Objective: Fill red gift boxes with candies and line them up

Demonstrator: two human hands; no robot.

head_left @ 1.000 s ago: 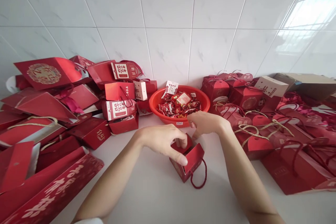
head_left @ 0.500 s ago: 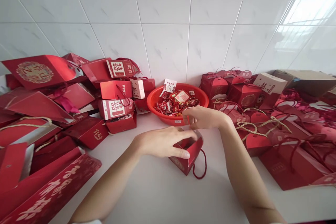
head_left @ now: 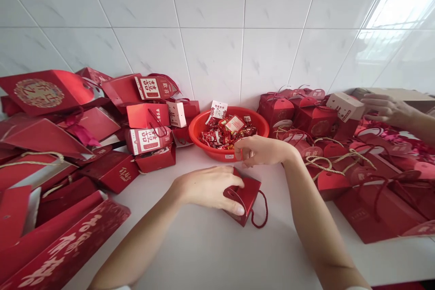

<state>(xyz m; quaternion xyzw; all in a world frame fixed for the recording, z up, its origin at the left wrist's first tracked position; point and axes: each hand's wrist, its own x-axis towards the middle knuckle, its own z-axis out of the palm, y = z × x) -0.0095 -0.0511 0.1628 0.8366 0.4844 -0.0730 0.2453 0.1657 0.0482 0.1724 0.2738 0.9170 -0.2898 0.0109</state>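
Note:
A small red gift box [head_left: 249, 190] lies on the white table in front of me, its dark red cord handle [head_left: 261, 217] looped out on the right side. My left hand [head_left: 214, 190] grips the box from the left, thumb on the near flap and fingers over the top, where the flaps are folded inward. My right hand [head_left: 263, 150] hovers at the box's far side, close to the basin's front rim, with its fingers curled together. Whether anything is between those fingers is hidden. Behind both hands stands a red plastic basin [head_left: 194, 133] holding wrapped candies [head_left: 217, 138] and a white printed card.
Red gift boxes and bags [head_left: 108, 170] are heaped on the left. More red boxes with rope handles [head_left: 340, 158] crowd the right side. Another person's hand [head_left: 384, 108] reaches in at the far right, over a cardboard box [head_left: 401, 95]. A tiled wall [head_left: 210, 54] rises behind.
The box top, with its inside showing before, is now covered by folded flaps. My left hand has pressed over it. Another person's hand has come into view at the far right.

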